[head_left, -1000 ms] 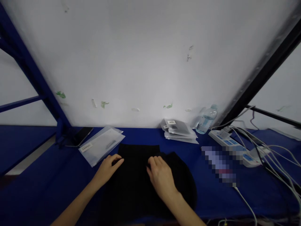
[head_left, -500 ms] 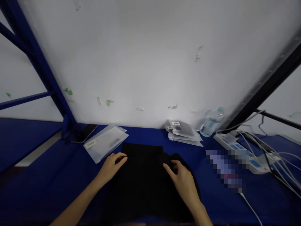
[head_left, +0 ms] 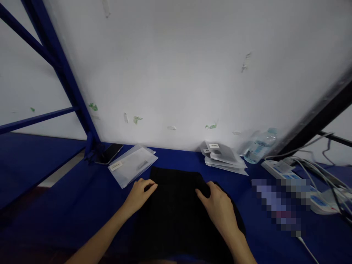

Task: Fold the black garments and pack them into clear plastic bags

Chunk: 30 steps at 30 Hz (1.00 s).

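Two hands flat on the black cloth, left hand and right hand open, gripping nothing; looks soft and floppy, best pinched at corners.

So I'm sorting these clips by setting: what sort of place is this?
Likely a garment packing bench: black cloth under both hands on a blue table, stacks of labelled clear bags by the wall, a power strip alongside.

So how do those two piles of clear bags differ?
The left pile lies fanned out beside the left hand, and its top bag looks nearly empty. The right pile sits near the bottle, stacked thicker, with dark contents showing. Both are clear, labelled, and lie on the blue table.
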Motion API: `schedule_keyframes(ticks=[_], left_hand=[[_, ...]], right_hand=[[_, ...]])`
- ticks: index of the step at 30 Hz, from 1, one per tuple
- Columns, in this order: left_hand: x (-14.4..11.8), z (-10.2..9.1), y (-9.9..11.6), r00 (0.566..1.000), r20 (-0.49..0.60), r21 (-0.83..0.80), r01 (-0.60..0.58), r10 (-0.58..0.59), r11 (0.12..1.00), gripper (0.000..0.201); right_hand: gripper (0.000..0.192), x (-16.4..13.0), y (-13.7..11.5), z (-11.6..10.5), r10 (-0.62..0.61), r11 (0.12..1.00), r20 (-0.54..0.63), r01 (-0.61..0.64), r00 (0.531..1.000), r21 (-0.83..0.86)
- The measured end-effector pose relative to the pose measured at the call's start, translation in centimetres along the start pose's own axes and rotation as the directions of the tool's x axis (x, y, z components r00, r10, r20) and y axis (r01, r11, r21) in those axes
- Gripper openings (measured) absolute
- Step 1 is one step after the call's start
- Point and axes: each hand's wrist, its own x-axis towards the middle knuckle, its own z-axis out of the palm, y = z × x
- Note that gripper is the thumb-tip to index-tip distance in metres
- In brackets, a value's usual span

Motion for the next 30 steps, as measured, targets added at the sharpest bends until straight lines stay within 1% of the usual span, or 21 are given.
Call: schedule_keyframes(ticks=[2,3,5,7,9,10,13,15,17,18,20,22,25,27,28,30], left_hand=[[0.0,0.1,-0.1,1.000,-0.007,-0.004,0.000,0.000,1.000,0.032],[0.1,0.2,-0.2,1.000,-0.010,-0.007,0.000,0.000,1.000,0.032],[0.1,0.2,-0.4,1.000,-0.017,-0.011,0.003,-0.003,1.000,0.031],[0.1,0.3,-0.6,1.000,-0.024,-0.016,0.012,-0.012,1.000,0.030],[0.2,0.3,-0.9,0.998,-0.041,-0.029,0.037,-0.038,0.999,0.035],[0.2,0.4,-1.0,0.997,-0.052,-0.039,0.055,-0.057,0.998,0.039],[0.1,0.4,-1.2,0.989,-0.079,-0.067,0.116,-0.121,0.991,0.050],[0.0,0.2,-1.1,0.986,-0.076,-0.090,0.141,-0.148,0.986,0.053],[0.0,-0.3,-0.8,0.987,-0.042,-0.128,0.151,-0.157,0.980,0.055],[0.1,-0.7,-0.7,0.990,-0.010,-0.141,0.138,-0.141,0.980,0.055],[0.4,-1.5,-0.3,0.995,0.076,-0.128,0.080,-0.071,0.989,0.051],[0.9,-2.3,0.1,0.985,0.170,-0.068,0.005,0.006,0.998,0.045],[1.8,-2.8,0.7,0.955,0.286,-0.007,-0.078,0.077,0.997,0.045],[2.1,-2.8,1.0,0.943,0.313,-0.008,-0.116,0.112,0.993,0.041],[2.1,-2.7,1.0,0.943,0.308,-0.012,-0.125,0.123,0.992,0.037],[1.7,-2.3,1.0,0.950,0.285,-0.014,-0.132,0.131,0.991,0.030]], right_hand=[[0.019,-0.1,-2.5,-0.6,-0.028,0.999,-0.036,0.027,0.999,-0.030],[0.019,-0.4,-3.9,-0.8,-0.064,0.998,-0.057,0.063,0.996,-0.025],[0.020,-1.3,-6.6,-0.7,-0.172,0.984,-0.080,0.174,0.982,0.024],[0.027,-2.8,-8.8,-0.2,-0.312,0.942,-0.066,0.318,0.948,0.109],[0.041,-4.7,-10.1,0.6,-0.436,0.885,-0.058,0.440,0.898,0.153],[0.047,-5.6,-10.4,1.2,-0.475,0.865,-0.062,0.479,0.878,0.148],[0.054,-7.9,-10.4,3.3,-0.526,0.843,-0.069,0.531,0.847,0.089],[0.055,-8.9,-10.1,4.8,-0.535,0.840,-0.061,0.539,0.842,0.068],[0.055,-9.5,-9.9,6.2,-0.541,0.838,-0.051,0.543,0.840,0.051],[0.055,-9.7,-9.8,6.7,-0.541,0.839,-0.043,0.542,0.840,0.045],[0.055,-9.9,-9.8,7.2,-0.537,0.842,-0.020,0.537,0.843,0.048],[0.055,-9.9,-10.0,7.2,-0.528,0.846,-0.008,0.527,0.849,0.077],[0.053,-9.8,-9.9,6.3,-0.499,0.852,-0.010,0.493,0.866,0.178],[0.048,-9.4,-9.0,5.5,-0.464,0.842,-0.008,0.444,0.886,0.306],[0.045,-9.1,-8.2,5.1,-0.422,0.836,-0.014,0.395,0.906,0.381],[0.042,-8.1,-6.5,4.3,-0.265,0.810,-0.029,0.238,0.964,0.536]])
